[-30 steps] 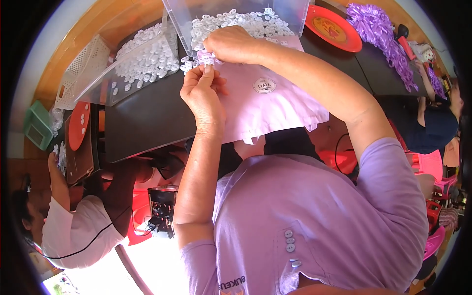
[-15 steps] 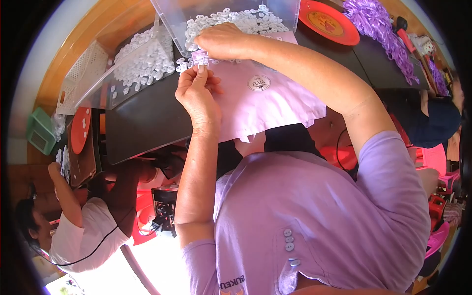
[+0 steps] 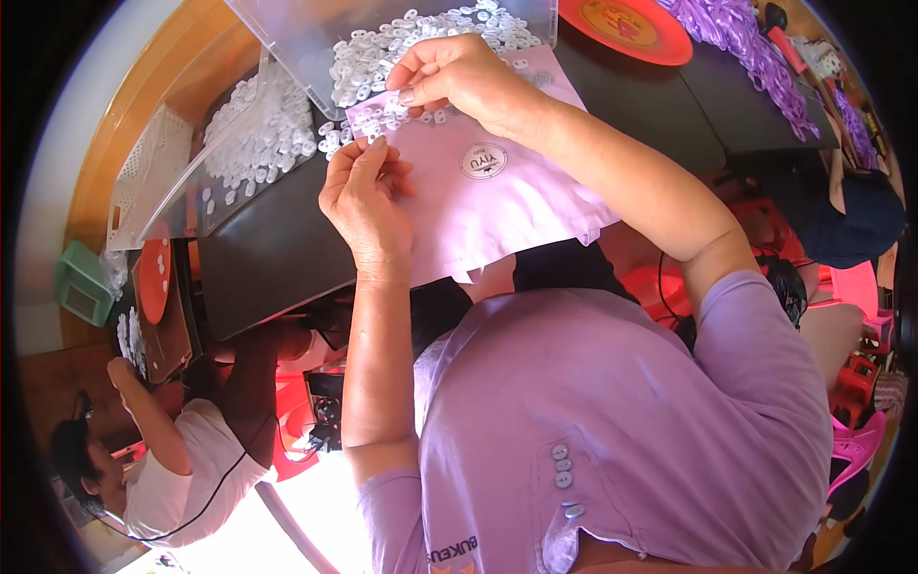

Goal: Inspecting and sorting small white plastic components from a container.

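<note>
My left hand point(image 3: 368, 203) is closed in a pinch, thumb against fingers, over the left part of a pink fabric bag point(image 3: 507, 206). Whatever its fingertips hold is too small to make out. Just above and to the right, my right hand point(image 3: 469, 84) has thumb and fingers pinched at a small white plastic piece point(image 3: 394, 107). More such pieces lie on the bag's far edge between and around the hands. Beyond them stands a clear plastic bin point(image 3: 287, 59) holding a heap of white oval pieces point(image 3: 368, 55). The bag spreads over the table edge toward my lap.
To the left, a clear container holds more white pieces point(image 3: 258, 134), beside a white perforated basket point(image 3: 153, 163). A red plate point(image 3: 660, 48) and purple ribbon strips point(image 3: 741, 48) are at far right on the dark table point(image 3: 263, 258). Another person point(image 3: 196, 450) sits at left.
My right hand has drawn back from the bin's heap toward my left hand, now at the white pieces on the bag. The whole view has shifted slightly.
</note>
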{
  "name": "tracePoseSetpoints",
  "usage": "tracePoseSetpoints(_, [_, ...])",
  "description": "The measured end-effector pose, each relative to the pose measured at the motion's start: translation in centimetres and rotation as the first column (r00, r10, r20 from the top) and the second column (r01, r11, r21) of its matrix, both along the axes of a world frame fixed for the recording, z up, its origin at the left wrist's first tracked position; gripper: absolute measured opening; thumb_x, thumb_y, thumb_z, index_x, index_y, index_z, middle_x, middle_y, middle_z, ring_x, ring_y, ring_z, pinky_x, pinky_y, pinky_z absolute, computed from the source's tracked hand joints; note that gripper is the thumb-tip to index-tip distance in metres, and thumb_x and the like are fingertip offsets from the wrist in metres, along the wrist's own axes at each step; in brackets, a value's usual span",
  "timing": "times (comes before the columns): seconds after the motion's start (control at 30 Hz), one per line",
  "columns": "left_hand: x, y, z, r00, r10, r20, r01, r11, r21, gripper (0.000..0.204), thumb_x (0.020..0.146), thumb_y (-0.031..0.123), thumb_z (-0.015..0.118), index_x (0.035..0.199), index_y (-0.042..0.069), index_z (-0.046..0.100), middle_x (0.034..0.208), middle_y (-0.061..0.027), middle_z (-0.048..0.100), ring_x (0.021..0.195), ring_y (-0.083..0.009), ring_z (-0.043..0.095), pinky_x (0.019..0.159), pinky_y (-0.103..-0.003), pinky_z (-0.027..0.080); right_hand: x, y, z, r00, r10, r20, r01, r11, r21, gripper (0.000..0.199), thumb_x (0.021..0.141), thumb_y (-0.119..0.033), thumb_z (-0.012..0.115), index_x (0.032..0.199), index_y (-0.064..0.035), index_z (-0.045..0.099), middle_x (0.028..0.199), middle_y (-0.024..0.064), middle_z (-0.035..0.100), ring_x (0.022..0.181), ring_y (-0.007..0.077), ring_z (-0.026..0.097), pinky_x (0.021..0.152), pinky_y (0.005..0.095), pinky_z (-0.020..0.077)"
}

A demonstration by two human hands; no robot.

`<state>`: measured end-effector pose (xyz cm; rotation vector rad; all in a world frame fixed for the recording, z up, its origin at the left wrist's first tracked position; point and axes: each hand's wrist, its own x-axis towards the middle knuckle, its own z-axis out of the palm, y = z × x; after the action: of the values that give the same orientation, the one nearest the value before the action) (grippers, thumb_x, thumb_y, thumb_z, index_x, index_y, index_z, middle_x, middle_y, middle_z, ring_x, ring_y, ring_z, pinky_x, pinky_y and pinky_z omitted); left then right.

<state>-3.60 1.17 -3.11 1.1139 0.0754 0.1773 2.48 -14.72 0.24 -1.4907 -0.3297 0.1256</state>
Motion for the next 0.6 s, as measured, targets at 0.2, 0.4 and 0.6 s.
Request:
tracePoseSetpoints(0.2, [-0.3, -0.2, 0.0, 1.0, -0.014, 0.004, 0.014, 0.999, 0.047, 0.013, 0.088, 0.006, 0.06, 0.094, -0.005, 0.057, 0.076, -0.0108, 0.06, 0.06, -0.0181, 0.057, 0.048, -0.028, 0.043, -0.6, -0.3, -0.2, 0.998, 0.007, 0.064, -0.009, 0.999, 0.041, 0.015, 0.081, -0.004, 0.066, 0.095, 0.0007, 0.068, 0.082, 0.0072, 0.067, 0.077, 0.0127, 0.064, 0.068, 0.0246, 0.0471])
tracePoseSetpoints(0.4, [-0.5, -0.3, 0.1, 1.0, -0.008, 0.007, 0.008, 0.999, 0.043, 0.013, 0.088, 0.006, 0.06, 0.093, -0.006, 0.057, 0.076, -0.0114, 0.06, 0.06, -0.0183, 0.058, 0.048, -0.028, 0.044, -1.1, 0.0, -0.1, 0.994, -0.001, 0.113, 0.0, 1.0, 0.005, 0.013, 0.078, 0.0, 0.066, 0.091, 0.0012, 0.07, 0.082, 0.0071, 0.068, 0.076, 0.0105, 0.063, 0.068, 0.024, 0.0498])
tracePoseSetpoints(0.6, [-0.4, 0.3, 0.0, 1.0, 0.011, 0.016, -0.011, 1.0, 0.008, 0.015, 0.091, 0.009, 0.057, 0.096, -0.005, 0.056, 0.079, -0.012, 0.06, 0.064, -0.0211, 0.059, 0.056, -0.032, 0.046, -1.2, 0.4, -0.3, 0.983, 0.096, 0.156, -0.089, 0.995, -0.054, 0.022, 0.084, 0.0, 0.061, 0.105, 0.0011, 0.068, 0.095, 0.0068, 0.068, 0.088, 0.0122, 0.063, 0.083, 0.0266, 0.0521])
